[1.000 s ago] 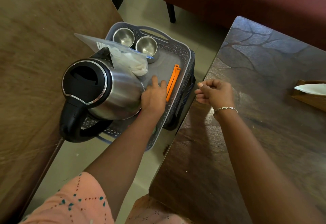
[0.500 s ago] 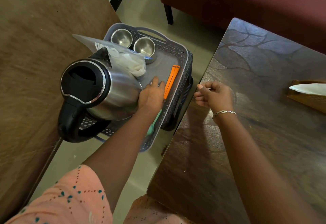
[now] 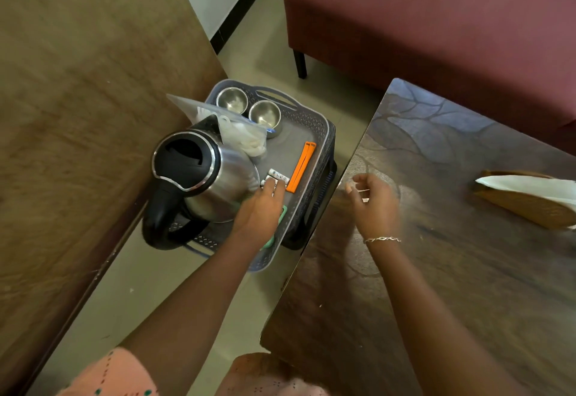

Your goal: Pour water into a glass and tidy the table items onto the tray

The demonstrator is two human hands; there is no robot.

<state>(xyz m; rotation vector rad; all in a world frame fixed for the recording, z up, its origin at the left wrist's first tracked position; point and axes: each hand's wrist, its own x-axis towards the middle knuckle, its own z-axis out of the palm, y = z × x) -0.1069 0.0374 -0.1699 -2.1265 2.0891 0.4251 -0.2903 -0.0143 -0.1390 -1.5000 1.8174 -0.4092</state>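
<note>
Left hand (image 3: 260,210) at small packets (image 3: 278,175), perhaps sachets, print unreadable

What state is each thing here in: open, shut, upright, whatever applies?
kettle: upright in the tray, lid shut.
steel bowls: upright, apparently empty.
orange clip: closed, lying flat.
plastic bag: lying against the kettle.
left hand: fingers straight, touching small packets.
right hand: curled over the table, blurred; grip unclear.

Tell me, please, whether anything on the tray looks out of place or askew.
The kettle crowds the left of the tray, its black handle jutting past the rim; nothing looks spilled or damaged.
</note>
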